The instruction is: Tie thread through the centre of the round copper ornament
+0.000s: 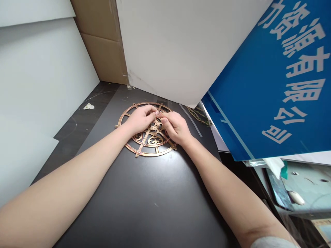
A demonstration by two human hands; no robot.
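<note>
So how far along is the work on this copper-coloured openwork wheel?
Done: the copper-coloured openwork wheel lies flat on the dark tabletop, its rim complete. In hand: the left hand and right hand meet over its hub, fingertips pinching something too small to identify. Still open: unclear, as the hands hide the hub; a clear plastic strip lies apart beside the wheel.

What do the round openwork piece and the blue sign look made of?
The round openwork piece looks like thin copper or brass sheet: reddish-gold metallic shine. The blue sign looks like glossy plastic sheet, judging by its smooth sheen; that is uncertain.
</note>
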